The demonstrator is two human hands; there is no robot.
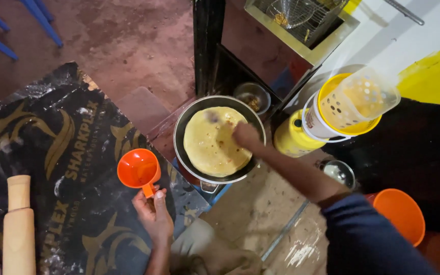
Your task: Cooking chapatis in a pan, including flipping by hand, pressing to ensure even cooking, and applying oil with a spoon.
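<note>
rolling pin [18, 229] cut off below, right hand [246, 136] blurred

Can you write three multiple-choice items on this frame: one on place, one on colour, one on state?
1. Where does the flatbread lie?
A. in the round pan
B. on the printed sheet
C. in the wire basket

2. What colour is the cup held by the left hand?
A. blue
B. orange
C. white

3. What is the right hand doing?
A. gripping the rolling pin
B. lifting the yellow bottle
C. pressing on the flatbread's edge

Answers:
1. A, since the flatbread fills the pan's dark floor.
2. B, since cup and handle are bright orange.
3. C, since the hand rests on the flatbread's right edge, while the rolling pin lies untouched at far left and the yellow bottle stands apart.
</note>
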